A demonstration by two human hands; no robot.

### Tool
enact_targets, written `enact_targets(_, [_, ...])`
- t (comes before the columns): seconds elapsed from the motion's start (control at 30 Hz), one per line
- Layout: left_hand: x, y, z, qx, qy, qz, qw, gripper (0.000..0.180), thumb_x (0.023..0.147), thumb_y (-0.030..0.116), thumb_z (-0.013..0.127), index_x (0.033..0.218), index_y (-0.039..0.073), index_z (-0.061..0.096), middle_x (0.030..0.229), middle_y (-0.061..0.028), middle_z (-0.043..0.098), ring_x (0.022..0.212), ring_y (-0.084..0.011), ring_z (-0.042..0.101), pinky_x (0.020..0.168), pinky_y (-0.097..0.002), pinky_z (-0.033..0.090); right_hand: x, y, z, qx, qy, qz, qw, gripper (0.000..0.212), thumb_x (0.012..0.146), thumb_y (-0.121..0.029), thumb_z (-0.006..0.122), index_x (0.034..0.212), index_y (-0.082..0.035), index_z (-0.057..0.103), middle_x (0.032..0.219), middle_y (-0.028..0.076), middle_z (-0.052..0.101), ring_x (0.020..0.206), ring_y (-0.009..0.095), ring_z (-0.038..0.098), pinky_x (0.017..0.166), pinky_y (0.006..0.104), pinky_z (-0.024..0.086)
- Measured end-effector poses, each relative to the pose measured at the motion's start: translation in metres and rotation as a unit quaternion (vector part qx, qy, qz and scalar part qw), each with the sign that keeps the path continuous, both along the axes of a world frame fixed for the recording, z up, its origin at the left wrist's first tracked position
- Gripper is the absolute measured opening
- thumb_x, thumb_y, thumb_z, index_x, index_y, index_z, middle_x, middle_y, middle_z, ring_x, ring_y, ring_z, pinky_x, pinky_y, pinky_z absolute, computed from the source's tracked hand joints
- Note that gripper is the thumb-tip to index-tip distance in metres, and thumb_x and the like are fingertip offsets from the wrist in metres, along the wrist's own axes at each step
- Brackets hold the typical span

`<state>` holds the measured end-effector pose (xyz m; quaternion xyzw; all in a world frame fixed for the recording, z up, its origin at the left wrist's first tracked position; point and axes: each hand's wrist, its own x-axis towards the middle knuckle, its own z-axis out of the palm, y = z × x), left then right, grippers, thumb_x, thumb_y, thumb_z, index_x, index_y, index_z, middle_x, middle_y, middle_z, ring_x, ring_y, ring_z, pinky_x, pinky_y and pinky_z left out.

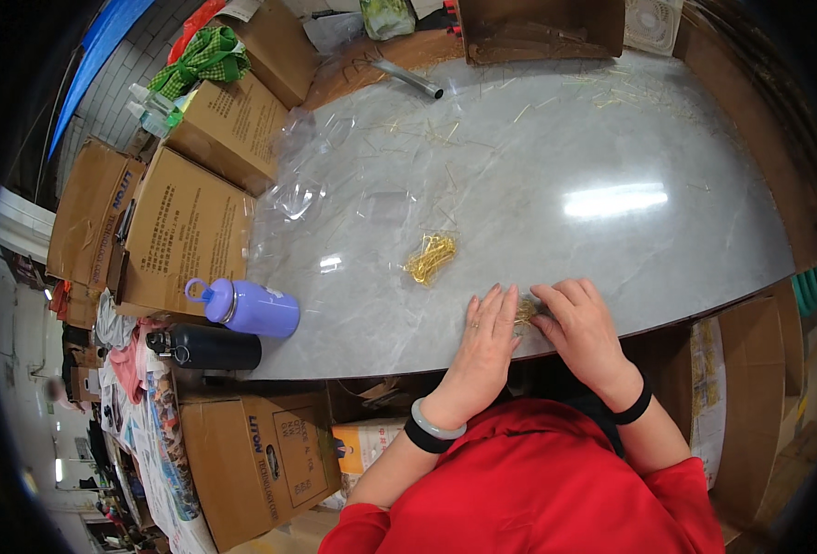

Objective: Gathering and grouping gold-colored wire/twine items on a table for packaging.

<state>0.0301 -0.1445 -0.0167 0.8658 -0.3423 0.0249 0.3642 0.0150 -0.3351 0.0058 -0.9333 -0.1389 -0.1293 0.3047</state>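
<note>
At the table's near edge, my hands are close together around a small bunch of thin gold wire pieces (525, 311). My left hand (485, 340) lies with its fingers stretched out along the left side of the bunch. From the other side, the fingers and thumb of my right hand (582, 331) curl against the pieces; part of the bunch is hidden under them. Just beyond my left hand, a tangled pile of shiny gold bent wire pieces (430, 258) rests on the grey marbled table (353, 314).
A purple bottle (253, 307) and a black bottle (207, 347) lie on their sides at left. Cardboard boxes (187, 231) line the left edge. Clear plastic pieces (298, 198), loose gold wires (436, 132) and a metal tube (408, 78) lie farther back. An open box (542, 32) stands at the rear.
</note>
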Motion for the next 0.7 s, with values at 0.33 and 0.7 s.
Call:
enact_targets(0.33, [-0.003,-0.006,-0.008,0.026,-0.045,0.039,0.998,0.063,0.093,-0.005,0.056,0.151,-0.004,0.033,0.146,-0.0263,0.044,0.14,-0.0429,0.039,0.119,-0.0567,0.026,-0.018,0.006,-0.002,0.127,-0.007,0.009,0.992,0.06,0.081,0.002,0.069,0.137,0.003,0.05,0.137,0.024,0.052,0.124,0.041,0.053,0.103,0.0448,0.046])
enact_targets(0.7, [0.0,0.018,0.009,-0.138,0.13,0.05,0.981,0.06,0.1,0.004,0.054,0.154,-0.002,0.029,0.147,-0.0244,0.041,0.136,-0.0412,0.043,0.116,-0.0466,0.034,-0.001,0.017,-0.009,-0.019,-0.055,0.051,0.997,0.046,0.075,-0.004,0.075,0.12,-0.005,0.063,0.118,0.01,0.06,0.109,0.031,0.055,0.092,0.043,0.046])
